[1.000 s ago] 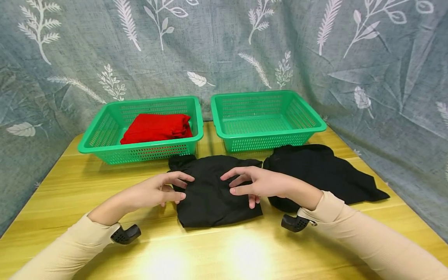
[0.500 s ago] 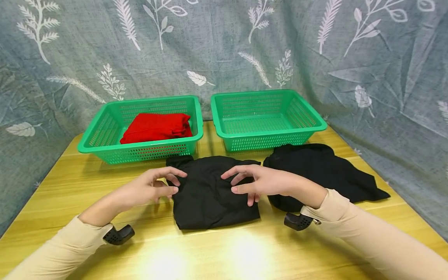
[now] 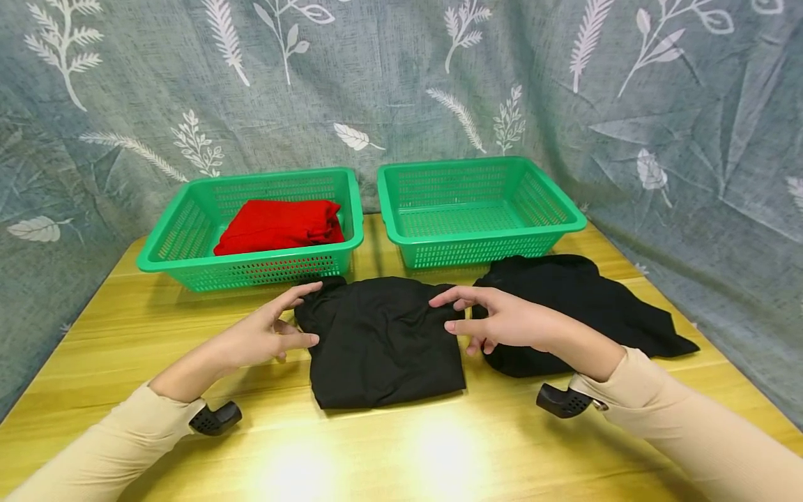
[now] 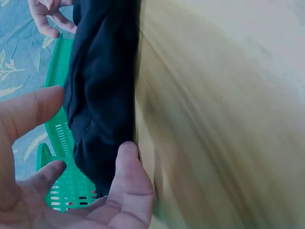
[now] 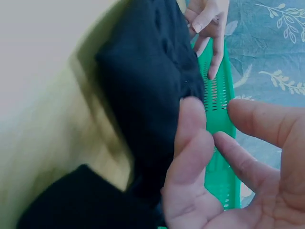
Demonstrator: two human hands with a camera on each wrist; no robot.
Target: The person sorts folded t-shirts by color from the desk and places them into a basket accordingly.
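A black garment (image 3: 389, 355), folded into a rough rectangle with wrinkles on top, lies on the table between the two hands. At its left edge is my left hand (image 3: 260, 338), fingers loosely spread and thumb apart from them. My right hand (image 3: 511, 321) hovers over the garment's right edge, its fingers relaxed and slightly bent. Neither hand grips anything. In the left wrist view the thumb and fingers (image 4: 128, 181) stand spread beside the black cloth (image 4: 107, 81); the right wrist view has similar spread fingers (image 5: 190, 157) near the other side.
A second black garment (image 3: 583, 307) lies crumpled to the right, its tip pointing right. Behind stand two green plastic baskets. The left basket (image 3: 201, 277) holds a folded red cloth (image 3: 282, 224); the right basket (image 3: 477, 252) shows its bare bottom. A patterned curtain (image 3: 389, 77) hangs behind.
My right hand has moved right, from over the garment to its right edge. The left hand has shifted left, its fingers spreading wider. The folded garment slid slightly left earlier on.
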